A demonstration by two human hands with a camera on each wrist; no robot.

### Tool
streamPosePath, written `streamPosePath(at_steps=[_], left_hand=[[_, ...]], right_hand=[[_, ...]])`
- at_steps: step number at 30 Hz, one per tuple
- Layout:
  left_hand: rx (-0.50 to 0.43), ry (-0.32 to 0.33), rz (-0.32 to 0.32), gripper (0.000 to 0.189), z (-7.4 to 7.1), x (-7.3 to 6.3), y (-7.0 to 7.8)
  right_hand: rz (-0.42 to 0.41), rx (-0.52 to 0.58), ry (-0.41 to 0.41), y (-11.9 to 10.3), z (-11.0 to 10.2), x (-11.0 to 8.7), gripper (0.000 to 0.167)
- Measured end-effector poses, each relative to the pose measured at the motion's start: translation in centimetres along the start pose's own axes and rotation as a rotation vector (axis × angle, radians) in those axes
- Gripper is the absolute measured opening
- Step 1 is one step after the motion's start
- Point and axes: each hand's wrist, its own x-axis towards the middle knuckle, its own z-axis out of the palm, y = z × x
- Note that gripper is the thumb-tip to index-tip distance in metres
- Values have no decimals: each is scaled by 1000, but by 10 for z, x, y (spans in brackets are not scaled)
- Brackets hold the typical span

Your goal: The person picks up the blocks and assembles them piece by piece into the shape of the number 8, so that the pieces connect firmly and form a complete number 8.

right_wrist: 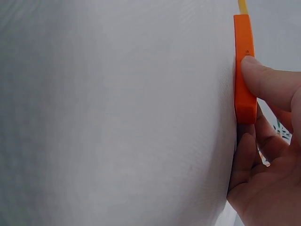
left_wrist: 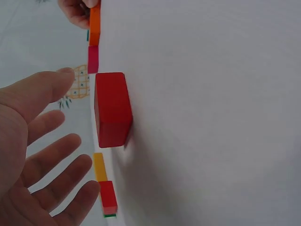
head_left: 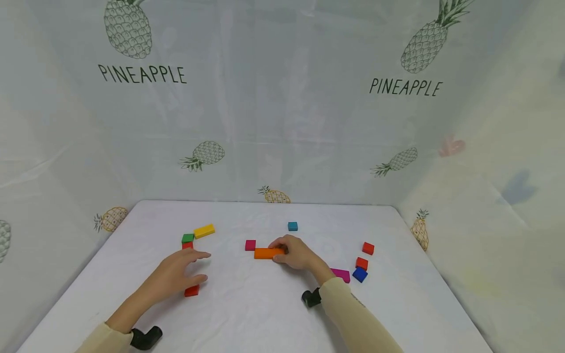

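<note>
In the head view my right hand (head_left: pixel 296 252) pinches a long orange block (head_left: pixel 264 253) near its right end, the block lying on the white table. The right wrist view shows the thumb (right_wrist: pixel 268 82) on the near face of the orange block (right_wrist: pixel 244 101). Just left of that block sits a crimson cube (head_left: pixel 250 245). My left hand (head_left: pixel 171 275) hovers at the left with fingers spread and holds nothing. By its thumb is a red block (head_left: pixel 192 291), which looks large in the left wrist view. Another red block (head_left: pixel 187 245) shows beyond its fingers.
A green block (head_left: pixel 188 238) and a yellow block (head_left: pixel 204 231) stand at the back left. At the back is a teal cube (head_left: pixel 293 226). On the right are two red blocks (head_left: pixel 368 248), a blue cube (head_left: pixel 360 274) and a magenta block (head_left: pixel 342 275), partly behind the right forearm.
</note>
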Motion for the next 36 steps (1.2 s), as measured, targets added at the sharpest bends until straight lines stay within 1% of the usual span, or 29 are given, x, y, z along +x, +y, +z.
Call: streamPosePath(at_steps=[5,9,12,16,22,25,28,36], left_hand=[[6,67,6,59,2,-14,-4],[16,119,32,64,4,-23,-7],[28,130,33,69,4,-27,-9],[24,98,8,72,3,-31,-11],[10,42,-37,69,2,-35,-12],[-16,9,-53,68,2,-37,-12],[-38,-17,-56,67,2,-37,-12],[-65,-43,-66,62,5,-37,-16]], right_hand=[[-2,5,1,1,0,1,26],[-2,7,1,2,1,1,26],[-4,7,0,3,1,2,27],[0,8,3,3,1,2,27],[1,-3,4,1,1,2,27],[6,-2,2,1,1,2,27],[8,-6,4,2,1,2,27],[0,-17,3,4,2,3,28]])
